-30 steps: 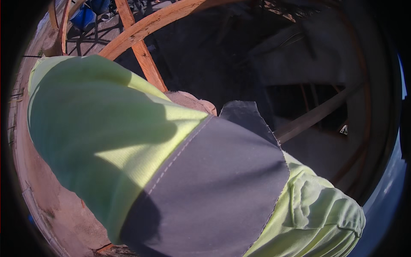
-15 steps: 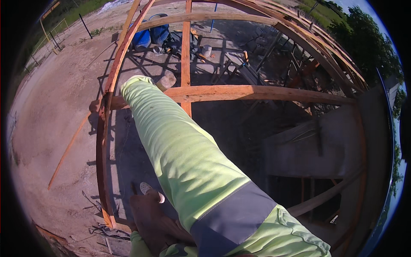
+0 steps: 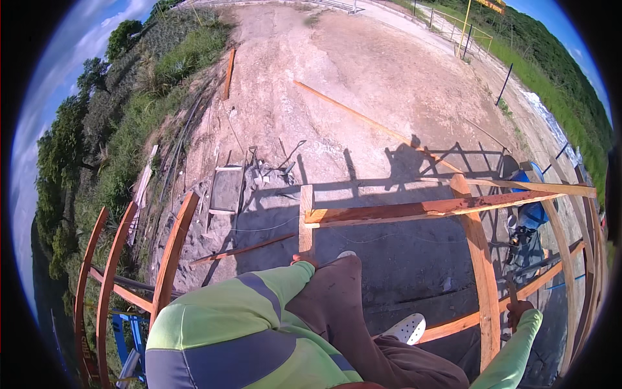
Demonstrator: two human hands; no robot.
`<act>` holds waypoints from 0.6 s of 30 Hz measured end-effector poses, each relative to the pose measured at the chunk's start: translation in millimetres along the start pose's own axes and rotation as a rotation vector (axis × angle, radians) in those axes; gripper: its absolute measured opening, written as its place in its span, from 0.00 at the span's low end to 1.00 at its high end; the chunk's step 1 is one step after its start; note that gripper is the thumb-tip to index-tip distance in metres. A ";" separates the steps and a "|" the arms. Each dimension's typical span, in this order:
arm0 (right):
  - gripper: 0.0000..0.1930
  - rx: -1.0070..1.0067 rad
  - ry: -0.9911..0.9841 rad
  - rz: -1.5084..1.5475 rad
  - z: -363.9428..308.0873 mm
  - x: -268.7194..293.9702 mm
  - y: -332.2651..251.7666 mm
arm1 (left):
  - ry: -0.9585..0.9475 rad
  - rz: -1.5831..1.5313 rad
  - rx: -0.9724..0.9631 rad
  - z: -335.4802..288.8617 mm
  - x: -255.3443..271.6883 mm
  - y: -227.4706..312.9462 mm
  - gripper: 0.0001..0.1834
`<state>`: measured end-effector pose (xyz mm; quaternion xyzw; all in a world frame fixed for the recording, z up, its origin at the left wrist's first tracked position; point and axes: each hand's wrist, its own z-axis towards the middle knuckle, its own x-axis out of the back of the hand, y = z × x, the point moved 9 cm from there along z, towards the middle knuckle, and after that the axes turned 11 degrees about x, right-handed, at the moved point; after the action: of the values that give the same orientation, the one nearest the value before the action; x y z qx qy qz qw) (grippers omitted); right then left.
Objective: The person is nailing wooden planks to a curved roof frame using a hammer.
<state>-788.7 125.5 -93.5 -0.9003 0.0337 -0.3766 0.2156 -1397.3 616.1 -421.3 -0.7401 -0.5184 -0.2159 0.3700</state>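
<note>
My left hand point(image 3: 303, 259) is closed on the short pale rafter point(image 3: 306, 217), whose far end meets a long reddish-brown beam point(image 3: 402, 212). At the right, my right hand point(image 3: 517, 315) is wrapped round a narrow brown handle-like piece point(image 3: 512, 293); its kind I cannot make out. That hand is beside a thick wooden rafter point(image 3: 481, 279) and above a lower crossbeam point(image 3: 534, 283). Both sleeves are lime green. Between my arms are my brown trouser legs and a white perforated clog point(image 3: 409, 329), high in the open timber frame.
Curved-looking rafters point(image 3: 173, 253) stand at the left, with more timbers point(image 3: 570, 259) at the right. On the ground below are a framed grey board point(image 3: 227, 189), a long plank point(image 3: 363, 117) and blue barrels point(image 3: 531, 214). Bushes line the left.
My view has swung left, bringing open ground and the left rafters into sight. The arm that stretched across the frame has drawn away; both hands now show, left on the rafter.
</note>
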 end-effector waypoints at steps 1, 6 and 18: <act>0.11 -0.058 -0.024 0.037 1.9 -3.4 18.3 | 0.008 -0.249 0.184 -2.4 0.7 -7.3 0.24; 0.11 -0.222 -0.091 0.147 11.8 -5.8 41.7 | 0.017 -1.188 0.873 -72.7 -0.4 -17.9 0.34; 0.10 -0.383 -0.110 0.222 8.5 -11.5 57.7 | -0.012 -0.964 0.722 -61.9 11.6 0.8 0.33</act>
<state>-785.1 78.9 -130.3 -0.9348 0.1917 -0.2875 0.0825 -1388.3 575.2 -374.3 -0.2506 -0.8381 -0.1653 0.4555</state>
